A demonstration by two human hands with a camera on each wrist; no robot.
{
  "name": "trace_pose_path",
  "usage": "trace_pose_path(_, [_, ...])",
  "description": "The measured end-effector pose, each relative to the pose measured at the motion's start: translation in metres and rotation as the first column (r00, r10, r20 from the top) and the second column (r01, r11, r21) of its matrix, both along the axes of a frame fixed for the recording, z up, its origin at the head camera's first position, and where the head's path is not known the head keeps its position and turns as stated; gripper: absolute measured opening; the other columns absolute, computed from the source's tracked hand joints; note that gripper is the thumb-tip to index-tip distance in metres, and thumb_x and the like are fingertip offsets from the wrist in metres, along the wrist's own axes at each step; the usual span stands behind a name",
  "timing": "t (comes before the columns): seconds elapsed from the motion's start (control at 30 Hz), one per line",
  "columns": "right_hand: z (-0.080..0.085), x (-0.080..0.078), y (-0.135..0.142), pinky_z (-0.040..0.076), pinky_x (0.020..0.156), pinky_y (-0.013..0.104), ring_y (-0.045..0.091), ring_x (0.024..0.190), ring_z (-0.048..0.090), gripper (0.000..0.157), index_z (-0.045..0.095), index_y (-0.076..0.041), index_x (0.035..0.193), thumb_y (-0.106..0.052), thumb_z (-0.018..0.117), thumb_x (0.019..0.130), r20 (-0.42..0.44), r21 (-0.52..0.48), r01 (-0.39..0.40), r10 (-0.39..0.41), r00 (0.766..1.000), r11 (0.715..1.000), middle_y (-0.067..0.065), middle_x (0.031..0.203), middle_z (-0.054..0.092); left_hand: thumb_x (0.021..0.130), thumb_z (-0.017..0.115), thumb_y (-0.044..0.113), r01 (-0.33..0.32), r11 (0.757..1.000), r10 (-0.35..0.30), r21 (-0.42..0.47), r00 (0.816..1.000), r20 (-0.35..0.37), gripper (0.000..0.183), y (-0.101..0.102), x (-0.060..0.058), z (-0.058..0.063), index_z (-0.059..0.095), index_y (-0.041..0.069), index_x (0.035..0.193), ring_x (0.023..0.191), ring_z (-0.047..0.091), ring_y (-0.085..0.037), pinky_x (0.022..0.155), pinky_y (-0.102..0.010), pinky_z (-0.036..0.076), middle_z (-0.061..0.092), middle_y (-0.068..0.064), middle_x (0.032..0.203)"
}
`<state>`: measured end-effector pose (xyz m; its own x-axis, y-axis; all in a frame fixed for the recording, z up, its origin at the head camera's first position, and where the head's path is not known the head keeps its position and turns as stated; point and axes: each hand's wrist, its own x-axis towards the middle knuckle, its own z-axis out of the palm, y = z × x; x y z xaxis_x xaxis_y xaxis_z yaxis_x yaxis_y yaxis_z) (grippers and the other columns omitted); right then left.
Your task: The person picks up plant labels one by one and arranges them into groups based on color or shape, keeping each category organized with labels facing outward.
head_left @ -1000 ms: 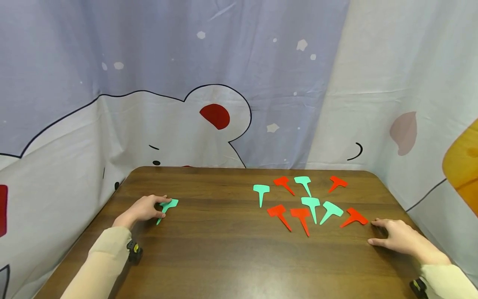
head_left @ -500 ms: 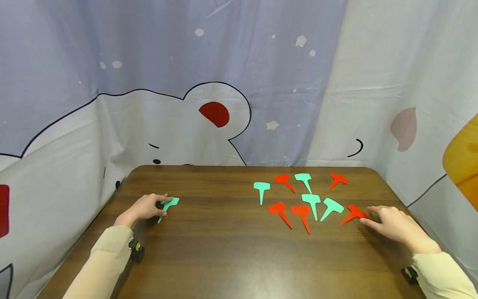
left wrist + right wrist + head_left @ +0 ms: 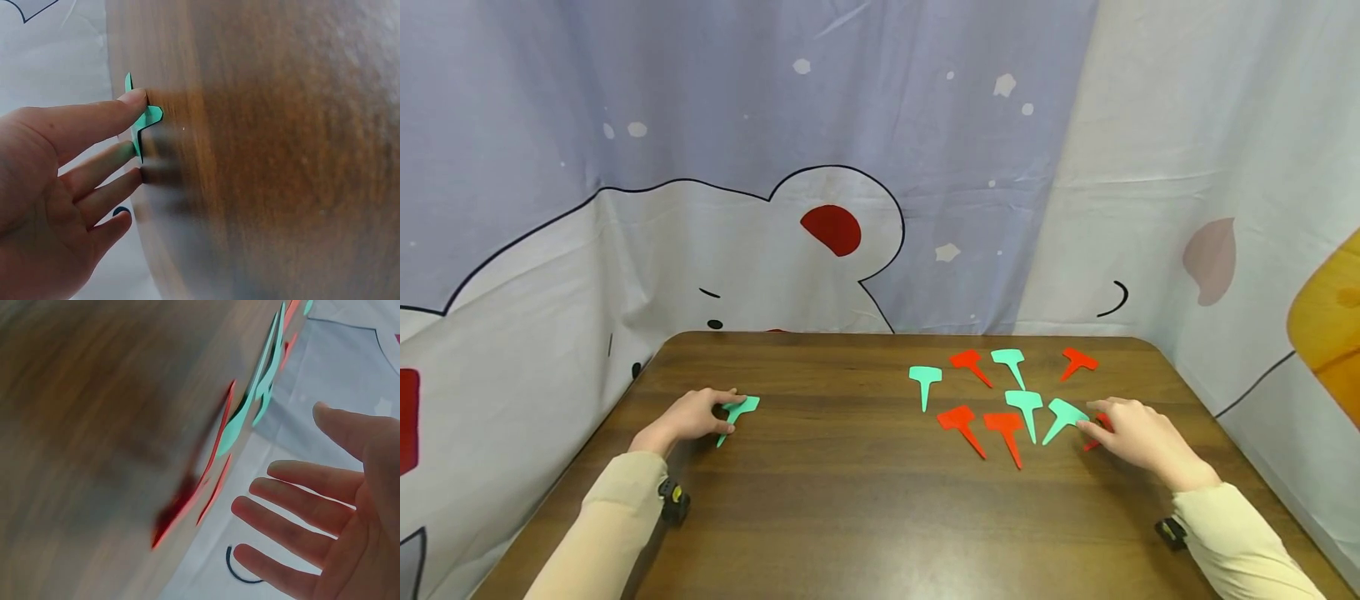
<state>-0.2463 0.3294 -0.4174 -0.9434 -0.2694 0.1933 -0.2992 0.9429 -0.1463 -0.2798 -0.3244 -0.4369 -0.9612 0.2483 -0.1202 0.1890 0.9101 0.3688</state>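
While ten flat, plastic-looking T-shaped tags lie on the brown wood-grain counter [image 3: 850, 517], five are mint green and five red. One mint-green tag [image 3: 743, 408] is pinched between the thumb and fingers of the left hand [image 3: 692, 414], near the counter's left edge. Its head points toward the far edge and its tapering stem toward the near one; part of the head is covered. One red tag [image 3: 183, 509], toward the right edge, lies just under the right hand [image 3: 1142, 433], whose fingers are spread well apart and grasp nothing. From the head it is mostly covered; the right wrist view shows it flat, below the fingertips and apart from them.

The other four mint-green tags [image 3: 1023, 403] and four red tags [image 3: 1004, 423] spread loosely toward the far right corner, stems turned various ways. Each has a broad, smooth head narrowing to a pointed stem. Cream sleeves [image 3: 617, 500] cover both arms, with a small black device [image 3: 673, 502] at each wrist. Beyond the far edge hangs a lilac-and-white curtain [image 3: 970, 167] printed with cartoon figures.
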Motion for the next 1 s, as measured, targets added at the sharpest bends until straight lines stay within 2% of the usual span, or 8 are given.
trace_pose_path(0.33, [-0.003,-0.014,-0.03,0.049,0.057,0.045,0.027,0.077,0.064,0.043,0.067,-0.002,0.114,-0.036,0.065,0.088,-0.016,-0.001,-0.051,0.051,0.999,0.999,0.013,0.099,0.07,0.08,0.076,0.022,-0.001,1.0,0.001,-0.007,1.0,-0.009,0.058,0.0,0.0,-0.002,0.057,0.013,0.134,0.129,0.036,-0.051,0.097,-0.06,0.039,0.042,-0.021,0.144])
trace_pose_path(0.57, [-0.005,-0.022,-0.052,0.052,0.066,0.049,0.032,0.091,0.066,0.042,0.067,-0.003,0.114,-0.036,0.065,0.089,-0.002,-0.023,-0.088,0.088,0.996,0.996,0.012,0.105,0.07,0.08,0.076,0.022,0.003,1.0,-0.003,-0.01,1.0,-0.006,0.058,-0.001,0.002,0.0,0.057,0.012,0.134,0.129,0.036,-0.052,0.097,-0.061,0.039,0.042,-0.021,0.144])
trace_pose_path(0.8, [-0.005,-0.033,-0.077,0.053,0.066,0.047,0.028,0.088,0.066,0.047,0.065,-0.002,0.119,-0.038,0.063,0.089,0.017,-0.005,-0.132,0.132,0.991,0.991,0.013,0.108,0.069,0.08,0.075,0.022,0.001,1.0,-0.001,-0.007,1.0,-0.014,0.058,-0.001,0.001,-0.002,0.056,0.013,0.134,0.129,0.037,-0.051,0.096,-0.06,0.04,0.042,-0.02,0.144])
trace_pose_path(1.0, [-0.005,-0.043,-0.095,0.053,0.067,0.049,0.031,0.092,0.066,0.042,0.067,-0.005,0.114,-0.039,0.061,0.09,0.029,0.013,-0.152,0.151,0.988,0.988,0.013,0.106,0.069,0.08,0.075,0.022,0.001,1.0,-0.001,0.001,1.0,-0.007,0.058,0.0,0.001,-0.001,0.056,0.013,0.134,0.129,0.036,-0.051,0.096,-0.06,0.04,0.042,-0.02,0.144])
